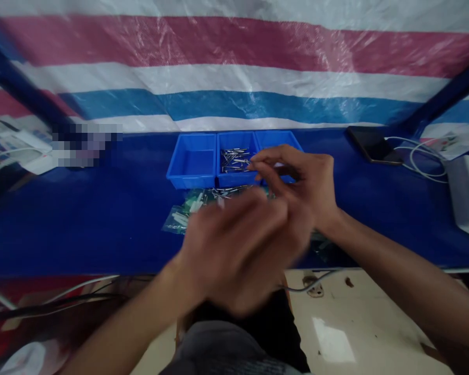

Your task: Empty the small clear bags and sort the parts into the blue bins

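Note:
My right hand (307, 179) is over the front of the blue bins, its thumb and index fingertips pinched together at the right side of the middle bin (238, 180). Whatever the pinch holds is too small to make out. Thin silvery screw-like metal pieces (234, 155) lie inside that bin. Nearer to me, my left hand (242, 250) is blurred by motion, with its fingers curled closed; their contents are hidden. Behind it, clear plastic bags (175, 219) with white pieces and more metal pieces (229, 191) lie on the blue table, partly covered by my hands.
The left bin (191, 182) and right bin (279, 138) flank the middle one. A dark phone (373, 145) with a white cable lies at right, near a white box (467, 195). Striped sheeting (234, 47) hangs behind the table (82, 224). More cables are at left.

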Tool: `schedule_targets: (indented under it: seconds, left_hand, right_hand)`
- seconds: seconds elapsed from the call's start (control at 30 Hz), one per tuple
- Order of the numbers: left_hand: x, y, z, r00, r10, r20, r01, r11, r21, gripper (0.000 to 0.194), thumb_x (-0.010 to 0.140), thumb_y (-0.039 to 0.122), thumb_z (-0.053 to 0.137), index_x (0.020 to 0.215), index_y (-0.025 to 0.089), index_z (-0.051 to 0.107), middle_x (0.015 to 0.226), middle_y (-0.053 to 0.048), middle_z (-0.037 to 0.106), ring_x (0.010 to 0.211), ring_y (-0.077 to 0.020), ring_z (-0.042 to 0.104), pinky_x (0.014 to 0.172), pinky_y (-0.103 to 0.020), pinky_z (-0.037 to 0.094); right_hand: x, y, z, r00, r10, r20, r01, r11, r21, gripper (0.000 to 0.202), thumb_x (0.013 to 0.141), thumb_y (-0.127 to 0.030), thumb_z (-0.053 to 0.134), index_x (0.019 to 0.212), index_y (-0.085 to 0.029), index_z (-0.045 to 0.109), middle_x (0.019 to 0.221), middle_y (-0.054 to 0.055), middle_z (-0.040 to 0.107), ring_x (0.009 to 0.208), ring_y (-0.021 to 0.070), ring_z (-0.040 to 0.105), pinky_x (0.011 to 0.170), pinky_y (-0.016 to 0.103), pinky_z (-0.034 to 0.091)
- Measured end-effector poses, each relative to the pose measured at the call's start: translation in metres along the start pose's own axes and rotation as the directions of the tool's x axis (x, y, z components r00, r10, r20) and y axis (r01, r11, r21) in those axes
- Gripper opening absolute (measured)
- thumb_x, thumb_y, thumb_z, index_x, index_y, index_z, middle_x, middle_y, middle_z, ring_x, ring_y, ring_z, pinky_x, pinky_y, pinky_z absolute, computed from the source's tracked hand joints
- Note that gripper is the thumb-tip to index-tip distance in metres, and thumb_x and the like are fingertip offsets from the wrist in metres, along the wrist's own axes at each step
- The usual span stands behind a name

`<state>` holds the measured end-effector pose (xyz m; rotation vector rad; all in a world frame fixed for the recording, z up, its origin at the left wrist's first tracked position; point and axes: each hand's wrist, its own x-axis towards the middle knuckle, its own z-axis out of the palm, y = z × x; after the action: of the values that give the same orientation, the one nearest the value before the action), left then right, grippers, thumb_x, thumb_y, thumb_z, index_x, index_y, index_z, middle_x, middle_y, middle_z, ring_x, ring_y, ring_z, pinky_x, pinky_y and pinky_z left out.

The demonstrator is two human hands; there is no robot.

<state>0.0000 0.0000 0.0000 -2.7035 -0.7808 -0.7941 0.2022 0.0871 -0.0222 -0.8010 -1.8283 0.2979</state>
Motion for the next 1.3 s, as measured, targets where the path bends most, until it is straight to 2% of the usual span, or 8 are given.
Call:
schedule_targets:
  seconds: [0.17,0.23,0.33,0.47,0.6,0.93,1.17,1.3]
  left_hand:
    - [0.123,-0.111,0.004,0.782,-0.194,-0.592,0.330,0.935,0.130,0.029,0.117,0.020,0.057,0.115,0.019,0.086,0.100,0.001,0.083,0.083,-0.0112,0.072,0.076,-0.026,0.055]
    - [0.158,-0.143,0.010,0.861,-0.288,-0.420,0.384,0.909,0.164,0.068,0.120,0.039,0.025,0.086,0.020,0.081,0.061,0.009,0.059,0.071,-0.0069,0.065,0.057,-0.024,0.034]
    - [0.181,-0.166,0.019,0.934,-0.352,-0.062,0.357,0.925,0.130,0.043,0.112,0.051,0.052,0.086,0.024,0.074,0.057,0.016,0.060,0.067,-0.0084,0.059,0.056,-0.023,0.038]
    - [0.141,-0.167,0.025,0.950,-0.313,-0.014,0.314,0.947,0.069,0.026,0.116,0.025,0.053,0.114,0.018,0.078,0.096,0.000,0.085,0.085,-0.0135,0.072,0.085,-0.032,0.056]
    - [0.063,-0.166,0.019,0.985,-0.030,0.172,0.006,0.991,0.134,0.047,0.121,0.047,0.044,0.120,0.021,0.083,0.112,-0.010,0.085,0.108,-0.0299,0.078,0.081,-0.040,0.057]
    - [-0.006,-0.169,0.025,0.986,0.044,0.160,-0.049,0.999,0.024,0.052,0.126,0.046,0.038,0.145,0.019,0.078,0.152,-0.015,0.077,0.142,-0.0332,0.073,0.118,-0.053,0.066]
    - [-0.010,-0.167,0.027,0.995,0.053,0.085,-0.055,0.998,0.020,0.040,0.124,0.042,0.047,0.141,0.027,0.080,0.148,-0.009,0.080,0.140,-0.0314,0.077,0.112,-0.050,0.072]
    - [-0.011,-0.166,0.029,0.996,0.078,0.034,-0.079,0.995,0.052,0.036,0.123,0.042,0.055,0.138,0.023,0.082,0.144,-0.011,0.082,0.138,-0.0336,0.078,0.112,-0.050,0.073]
  right_hand:
    - [0.004,0.007,-0.004,0.995,0.085,-0.045,-0.083,0.996,0.044,0.009,0.104,-0.020,0.079,0.100,-0.023,0.085,0.088,0.001,0.085,0.065,0.0165,0.075,0.052,0.029,0.061]
    - [0.005,0.012,-0.005,0.991,0.134,0.024,-0.136,0.985,0.104,0.007,0.103,-0.024,0.083,0.097,-0.025,0.087,0.086,0.001,0.084,0.054,0.0138,0.069,0.044,0.027,0.056]
    - [0.006,0.016,-0.005,0.971,0.215,0.100,-0.233,0.947,0.219,0.007,0.102,-0.028,0.083,0.105,-0.025,0.089,0.096,0.005,0.089,0.063,0.0178,0.078,0.047,0.028,0.063]
    - [0.004,0.011,-0.005,0.967,0.225,0.122,-0.249,0.940,0.235,0.031,0.108,-0.021,0.073,0.137,-0.025,0.083,0.122,0.009,0.090,0.085,0.0213,0.086,0.060,0.032,0.071]
    - [0.000,0.004,-0.001,0.981,-0.098,0.167,0.103,0.994,-0.021,0.024,0.108,-0.008,0.064,0.118,-0.018,0.084,0.107,0.007,0.089,0.086,0.0186,0.083,0.072,0.031,0.068]
    - [0.010,0.002,0.034,0.692,-0.185,0.697,0.558,0.750,-0.356,0.030,0.100,0.007,0.058,0.117,-0.010,0.076,0.095,0.010,0.079,0.079,0.0224,0.074,0.063,0.034,0.048]
    - [0.013,0.006,0.014,0.817,-0.272,0.509,0.446,0.857,-0.258,0.033,0.109,-0.002,0.052,0.133,-0.011,0.074,0.109,0.013,0.079,0.080,0.0195,0.072,0.065,0.033,0.053]
    - [0.020,0.006,-0.003,0.919,-0.023,0.394,-0.007,0.997,0.076,0.030,0.108,-0.010,0.064,0.132,-0.020,0.077,0.098,0.003,0.077,0.075,0.0145,0.073,0.067,0.029,0.060]
